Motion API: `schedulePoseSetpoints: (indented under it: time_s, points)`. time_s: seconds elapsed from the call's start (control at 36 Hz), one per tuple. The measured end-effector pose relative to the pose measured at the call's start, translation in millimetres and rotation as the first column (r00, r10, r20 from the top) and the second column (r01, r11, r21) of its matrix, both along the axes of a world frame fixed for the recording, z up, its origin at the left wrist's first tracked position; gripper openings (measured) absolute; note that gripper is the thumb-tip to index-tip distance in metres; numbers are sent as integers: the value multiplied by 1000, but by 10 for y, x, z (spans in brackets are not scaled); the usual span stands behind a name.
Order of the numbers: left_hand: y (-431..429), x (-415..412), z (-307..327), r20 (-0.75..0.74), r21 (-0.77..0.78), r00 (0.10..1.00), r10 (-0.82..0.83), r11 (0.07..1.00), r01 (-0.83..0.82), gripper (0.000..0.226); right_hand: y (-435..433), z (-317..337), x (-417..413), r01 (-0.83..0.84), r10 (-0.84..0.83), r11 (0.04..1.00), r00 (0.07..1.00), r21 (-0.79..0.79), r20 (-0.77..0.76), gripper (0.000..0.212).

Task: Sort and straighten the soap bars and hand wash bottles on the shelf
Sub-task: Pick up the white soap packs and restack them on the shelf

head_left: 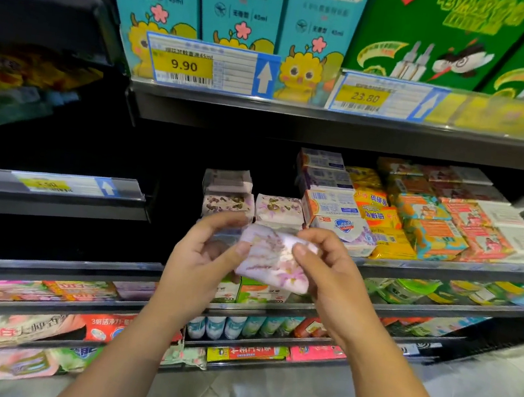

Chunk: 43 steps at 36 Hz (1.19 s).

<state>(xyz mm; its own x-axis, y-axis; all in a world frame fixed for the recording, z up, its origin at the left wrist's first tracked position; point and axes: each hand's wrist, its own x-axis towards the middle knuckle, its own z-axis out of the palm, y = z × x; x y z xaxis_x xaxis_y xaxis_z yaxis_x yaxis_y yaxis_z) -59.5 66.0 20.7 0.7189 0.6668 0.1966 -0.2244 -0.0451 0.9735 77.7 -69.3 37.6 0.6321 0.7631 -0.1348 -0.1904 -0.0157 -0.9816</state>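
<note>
Holds one floral-wrapped soap bar (273, 260) in mid-air, just in front of the soap shelf (447, 261) and not touching it. Turns the bar's broad printed face to the camera, with the long axis running left to right and dipping slightly toward the right.

Closes the left grip (202, 254), a bare hand, on the bar's left edge, thumb over the face and fingers curled behind. Pinches the upper right corner in the right grip (321, 267), thumb on top.

Shows stacks of matching floral bars (279, 209) lying flat on the shelf directly behind the held bar. Lines up, further right, a Safeguard bar (344, 228), yellow soap packs (382, 218) and orange-and-teal bars (433, 236), in rows running front to back.

Carries teal boxes (241, 0) and a yellow 9.90 price tag (185, 64) on the shelf above.
</note>
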Motion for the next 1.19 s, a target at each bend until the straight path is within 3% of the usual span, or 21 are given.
schedulePoseSetpoints:
  time_s: [0.08, 0.14, 0.22, 0.31, 0.36, 0.44, 0.56, 0.67, 0.72, 0.78, 0.83, 0.89, 0.97, 1.08, 1.14, 1.19]
  points:
    - [65, 36, -68, -7, -2, 981, -192, 981, 192, 51, -42, 49, 80, 39, -39, 999, 999, 11, 20, 17]
    - [75, 79, -102, -35, 88, 960, -279, 956, 281, 61, -75, 84, 121, 38, -37, 999, 998, 33, -42, 19]
    - [31, 189, -120, -79, 249, 975, -208, 943, 221, 56, -135, 111, 190, -33, 46, 997, 982, 74, -185, 10]
    - [-6, 271, -134, -43, 246, 995, -93, 964, 100, 48, -184, 87, 290, -189, 232, 966, 934, 175, -272, 62]
    - [-43, 301, -118, -29, 200, 999, -40, 979, 45, 47, -206, 73, 326, -274, 300, 951, 930, 143, -214, 79]
    - [-127, 332, -47, -2, 1, 999, -52, 999, 52, 41, -155, 71, 323, -211, 211, 977, 977, -35, -11, 52]
    - [-142, 339, -84, -62, 32, 998, 29, 999, -27, 41, -91, 112, 291, -117, 118, 993, 992, -24, 46, 23]
    - [-140, 292, -102, -84, 53, 995, -46, 997, 50, 36, -66, 164, 271, -84, 85, 996, 992, -15, 90, 9]
    - [-122, 267, -107, -62, 13, 990, -123, 992, 124, 44, -67, 183, 257, -68, 70, 997, 995, -23, 70, 8]
    - [-66, 228, -135, -43, -6, 974, -221, 975, 221, 67, -76, 195, 236, -54, 55, 998, 998, -26, 32, 17]
    - [-18, 191, -144, -99, 90, 958, -271, 956, 280, 84, -71, 203, 210, -61, 59, 998, 997, -31, -57, 21]
    - [0, 188, -128, -123, 184, 965, -232, 950, 252, 77, -66, 202, 183, -82, 75, 996, 981, -31, -178, 15]
    - [7, 203, -113, -54, 273, 991, -124, 952, 134, 57, -65, 164, 161, -163, 157, 987, 934, 7, -321, 36]
    - [-23, 167, -39, 57, 111, 993, -108, 989, 101, 57, -79, 85, 168, -281, 330, 943, 844, 175, -422, 72]
    - [-54, 145, 6, 122, 19, 989, -83, 996, 82, 63, -104, 47, 173, -360, 420, 906, 825, 223, -377, 88]
    - [-75, 121, 44, 136, -80, 990, -42, 995, 53, 71, -111, 26, 135, -406, 433, 901, 859, 152, -272, 88]
